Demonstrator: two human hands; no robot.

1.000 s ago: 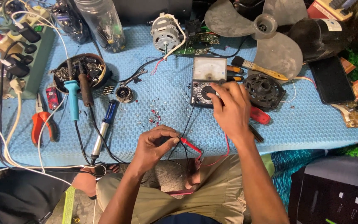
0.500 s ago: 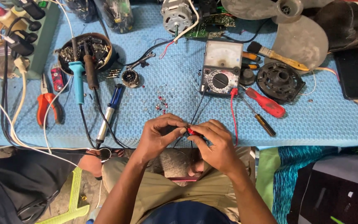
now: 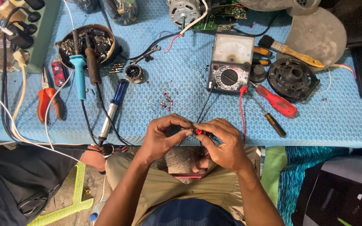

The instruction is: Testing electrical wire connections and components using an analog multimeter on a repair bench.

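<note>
Pinching together at the lower centre of the frame, the left hand (image 3: 164, 136) and the right hand (image 3: 225, 144) meet fingertip to fingertip just over the near edge of the blue mat (image 3: 336, 121). Both are curled nearly closed, thumb against forefinger, clamped on the tips of the two meter probes (image 3: 197, 129); a bit of red shows between the right fingers, and what sits between the left fingers is too small to tell. A red wire (image 3: 242, 113) and a black wire (image 3: 204, 106) run from the hands up to the meter (image 3: 230, 62) in the upper middle. A red screwdriver (image 3: 276, 101) lies just right of the meter, and a blue soldering iron (image 3: 79, 75) rests at upper left.
</note>
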